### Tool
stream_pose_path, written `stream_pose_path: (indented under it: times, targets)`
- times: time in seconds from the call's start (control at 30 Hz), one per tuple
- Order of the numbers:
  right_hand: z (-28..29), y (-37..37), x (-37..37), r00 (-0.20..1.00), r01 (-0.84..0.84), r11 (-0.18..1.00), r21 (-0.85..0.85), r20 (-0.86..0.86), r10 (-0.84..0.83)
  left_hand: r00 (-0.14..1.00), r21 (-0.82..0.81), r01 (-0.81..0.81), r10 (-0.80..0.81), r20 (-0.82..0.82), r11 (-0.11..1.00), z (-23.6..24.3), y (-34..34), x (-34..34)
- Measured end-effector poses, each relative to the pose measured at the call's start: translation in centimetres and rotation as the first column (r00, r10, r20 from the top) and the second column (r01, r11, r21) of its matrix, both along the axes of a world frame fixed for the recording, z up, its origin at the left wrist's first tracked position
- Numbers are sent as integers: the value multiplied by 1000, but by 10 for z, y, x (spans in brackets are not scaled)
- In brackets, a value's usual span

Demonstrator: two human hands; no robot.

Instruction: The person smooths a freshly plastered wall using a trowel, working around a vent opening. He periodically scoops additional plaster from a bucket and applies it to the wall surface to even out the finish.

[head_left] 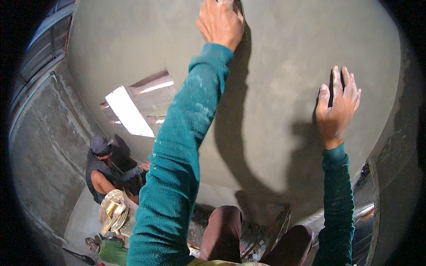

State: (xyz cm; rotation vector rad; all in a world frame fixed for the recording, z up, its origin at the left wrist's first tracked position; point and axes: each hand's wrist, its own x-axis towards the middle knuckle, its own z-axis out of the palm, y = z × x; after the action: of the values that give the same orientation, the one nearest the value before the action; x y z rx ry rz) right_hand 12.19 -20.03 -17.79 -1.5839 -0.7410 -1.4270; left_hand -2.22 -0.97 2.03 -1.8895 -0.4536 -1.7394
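A broad wall of smooth grey plaster [284,48] fills the middle and top of the head view. My left hand [221,24] is raised to the wall at the upper edge, its fingers curled. A thin dark edge shows beside that hand, but the thing it grips is mostly cut off by the frame. Lower and to the right, my right hand [339,104] has its fingers stretched out toward the plaster, holding nothing. Whether its palm touches the wall cannot be told. Pale dust coats both hands and the teal sleeves.
At lower left a co-worker in a dark cap [101,145] sits near the wall. Beside them stands a round bucket [104,213] with tools on top. A green bundle [113,252] lies on the floor. A white panel [129,111] crosses a wall opening. Rubble [257,252] lies around my knees.
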Motion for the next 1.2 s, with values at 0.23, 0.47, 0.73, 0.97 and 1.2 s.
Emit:
stream_pose_path:
  times: [0.23, 0.47, 0.73, 0.97, 1.2]
  targets:
    - [-3, -14, 17, 1000, 31, 997, -64, 1, -31, 991, 54, 133, -133, -4, 990, -107, 44, -13]
    - [-2, -6, 16, 1000, 18, 1000, 4, -17, -18, 994, 97, 97, -101, 41, 991, -54, 15, -9]
    - [-11, 5, 7, 998, -22, 998, -65, -67, 18, 978, 201, -82, 40, 205, 976, 7, 73, -10]
    - [-7, -5, 20, 995, 51, 996, -76, -76, -57, 956, -63, 215, -223, -189, 975, -205, -2, -9]
    - [-8, -12, 12, 997, 55, 993, -106, -47, -60, 994, 14, 106, -105, -33, 994, -57, -21, 13]
